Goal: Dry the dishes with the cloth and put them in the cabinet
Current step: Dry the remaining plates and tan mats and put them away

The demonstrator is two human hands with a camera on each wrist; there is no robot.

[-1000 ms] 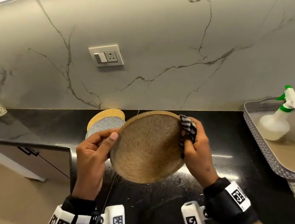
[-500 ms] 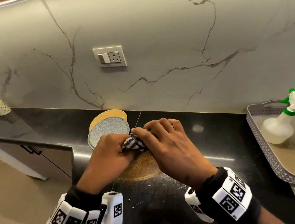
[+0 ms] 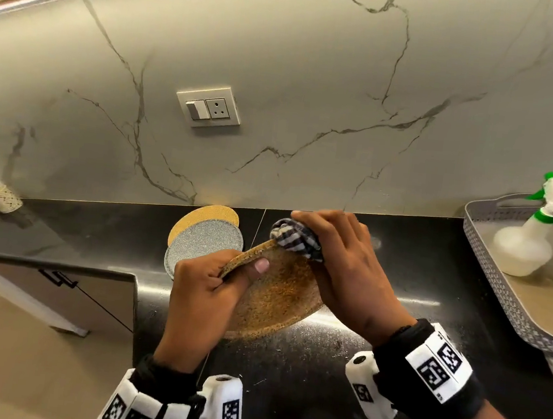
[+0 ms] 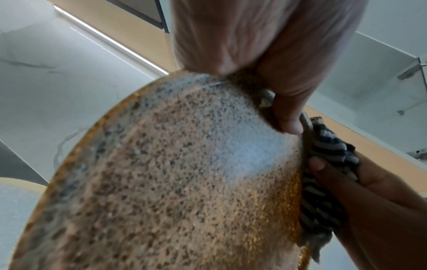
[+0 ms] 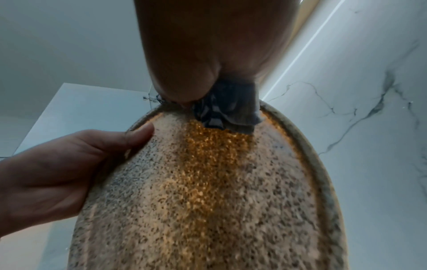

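**Drying the speckled plate over the black table**

Marble-veined wall and a glossy black table [image 3: 432, 278] frame the job. We hold the speckled plate [image 3: 275, 295] tilted in the air above the table's middle, just in front of two more plates [image 3: 204, 239] stacked near the back edge. Our left hand [image 3: 202, 301] pinches the plate's rim, thumb on the upper face, likely to keep that face turned towards the other hand. Our right hand [image 3: 347, 269] is clenched round the striped cloth [image 3: 294, 237], pressing it against the plate's far rim; we judge this to be the wiping step, with the cabinet still to come. At the table's right edge a grey perforated tray [image 3: 477, 253] holds a spray bottle [image 3: 526, 244]. A small patterned cup [image 3: 3, 199] stands near the left back corner, and a switch and socket plate [image 3: 208, 107] is set in the wall. We read no brand or writing; the wristbands carry only square black-and-white code markers.
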